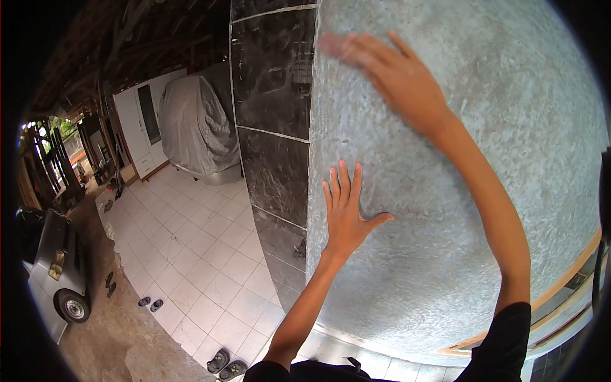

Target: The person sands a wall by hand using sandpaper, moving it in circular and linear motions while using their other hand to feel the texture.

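My left hand (345,216) lies flat against the rough grey plastered wall (420,261), fingers spread upward and thumb out to the right. Higher up, my right hand (398,79) reaches across the same wall toward its left edge. Its fingers stretch leftward and its thumb stands apart. Motion blurs those fingertips, and a reddish smear shows at their ends; whether anything lies under them is hidden. Along the wall's left edge runs a column of dark tiles (273,172) with pale joints, close to my right fingertips.
White floor tiles (210,254) spread at the left, with sandals (218,361) below and slippers (151,304) farther off. A grey-covered object (198,127) stands beside a white cabinet (145,121). A parked vehicle (54,274) is at far left; a wooden frame (566,274) is at right.
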